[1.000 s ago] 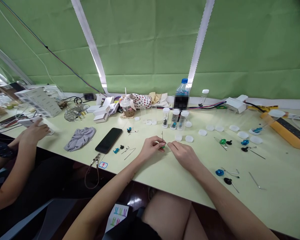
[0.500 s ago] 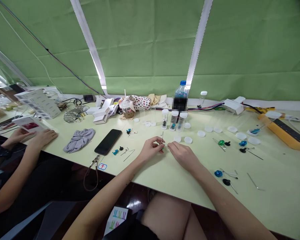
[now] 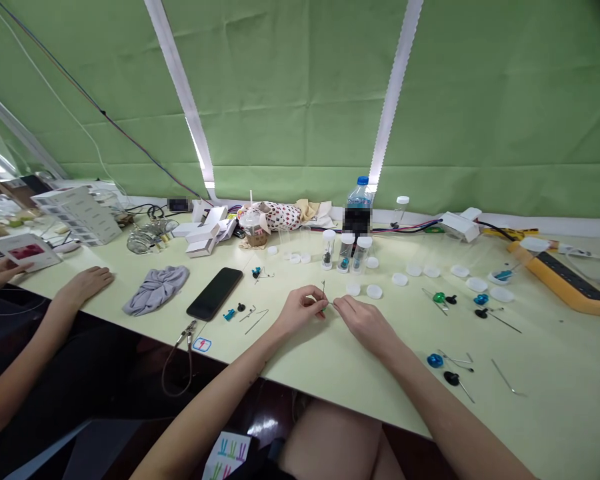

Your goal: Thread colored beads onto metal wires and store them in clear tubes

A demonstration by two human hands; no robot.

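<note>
One small green part [image 3: 323,309], thin upright rod [image 3: 323,287]: held in left grip [image 3: 303,312]. Right grip [image 3: 364,321] narrow, contents unclear. Near left: blue-bordered label [image 3: 202,344], red numeral, seemingly 9.

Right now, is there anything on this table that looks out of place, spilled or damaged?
The brown strap near the phone hangs in a loop over the front edge of the table, where it might catch. I see no spill or damage.
</note>
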